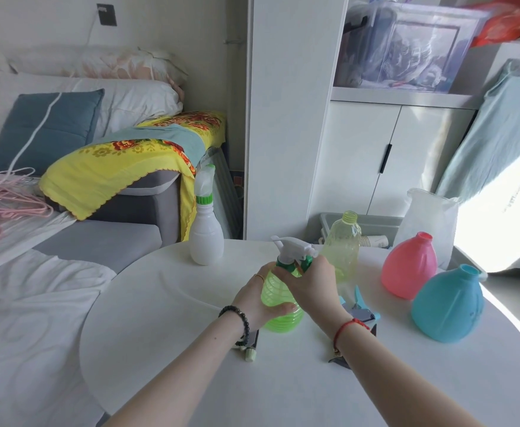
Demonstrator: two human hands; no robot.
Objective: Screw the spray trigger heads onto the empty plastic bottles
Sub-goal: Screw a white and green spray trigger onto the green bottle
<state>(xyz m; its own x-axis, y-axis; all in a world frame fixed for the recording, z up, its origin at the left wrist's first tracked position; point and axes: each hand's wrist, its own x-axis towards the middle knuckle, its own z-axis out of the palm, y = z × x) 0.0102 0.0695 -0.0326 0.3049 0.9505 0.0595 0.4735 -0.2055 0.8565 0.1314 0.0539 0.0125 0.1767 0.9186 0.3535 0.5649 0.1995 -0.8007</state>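
Note:
A ribbed green bottle (275,292) stands upright near the middle of the round white table (191,349). My left hand (260,298) wraps around its body. My right hand (314,283) grips the green collar of a white trigger head (292,246) that sits on the bottle's neck. A white bottle (206,238) with a trigger head fitted stands at the table's far edge. Open-necked and without heads are a pale yellow bottle (343,241), a pink bottle (409,266) and a blue bottle (448,302). A loose blue trigger head (360,306) lies behind my right wrist.
Another loose head (249,349) lies under my left wrist, mostly hidden. A bed with hangers and a bright yellow cloth (114,167) fill the left. White cabinets (391,155), a grey bin (372,224) and a clear bag (428,214) stand beyond the table.

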